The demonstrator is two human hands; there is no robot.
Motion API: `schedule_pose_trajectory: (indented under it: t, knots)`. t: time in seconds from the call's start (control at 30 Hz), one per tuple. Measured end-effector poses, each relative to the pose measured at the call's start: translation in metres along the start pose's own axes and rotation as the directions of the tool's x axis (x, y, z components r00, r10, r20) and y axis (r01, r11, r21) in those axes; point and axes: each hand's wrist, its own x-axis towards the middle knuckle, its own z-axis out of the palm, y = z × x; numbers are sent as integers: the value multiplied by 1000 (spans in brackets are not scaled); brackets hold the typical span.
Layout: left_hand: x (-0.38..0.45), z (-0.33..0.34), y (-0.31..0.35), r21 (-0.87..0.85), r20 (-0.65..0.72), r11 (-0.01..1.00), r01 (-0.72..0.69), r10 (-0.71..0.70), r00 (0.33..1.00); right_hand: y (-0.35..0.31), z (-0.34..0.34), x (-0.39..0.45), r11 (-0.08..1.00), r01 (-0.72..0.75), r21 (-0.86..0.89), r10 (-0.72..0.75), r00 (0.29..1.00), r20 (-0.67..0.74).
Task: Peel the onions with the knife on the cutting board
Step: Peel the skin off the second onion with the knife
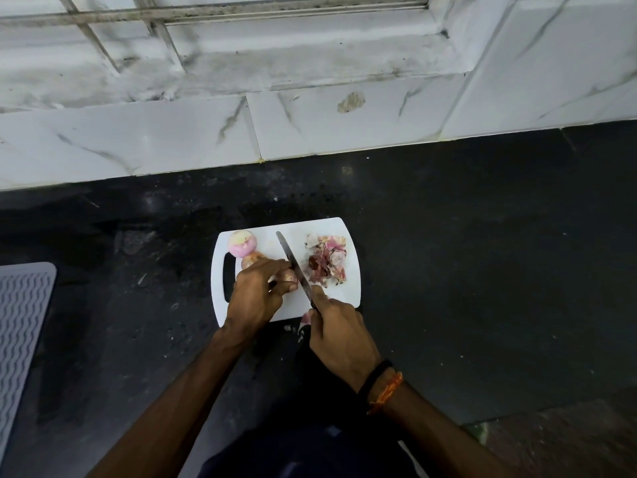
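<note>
A white cutting board (286,307) lies on the dark counter. My left hand (253,293) grips an unpeeled onion (289,277) on the board. My right hand (336,334) holds the knife (293,263) by its handle, and the blade lies against the right end of that onion, pointing up and left. A peeled pink onion (242,243) sits at the board's far left corner, with another unpeeled onion (251,261) just in front of it. A heap of onion skins (327,262) lies on the right side of the board.
The black counter (465,253) stretches around the board, with a white marble-tiled wall (310,125) behind it. A grey ribbed mat (20,326) lies at the left edge. A few skin scraps (293,331) lie on the counter below the board.
</note>
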Motion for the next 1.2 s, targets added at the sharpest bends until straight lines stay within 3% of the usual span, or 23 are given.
schedule_pose_trajectory:
  t: [0.33, 0.8, 1.2]
  knots:
    - [2, 2, -3, 56, 63, 998, -16, 12, 998, 2, -3, 4, 1000, -1, 3, 1, 1000, 14]
    - [0, 4, 4, 111, 25, 994, -9, 6, 1000, -6, 3, 18, 1000, -23, -6, 23, 1000, 6]
    - [5, 2, 4, 43, -17, 988, 146, -145, 989, 2, 12, -9, 999, -17, -36, 17, 1000, 7]
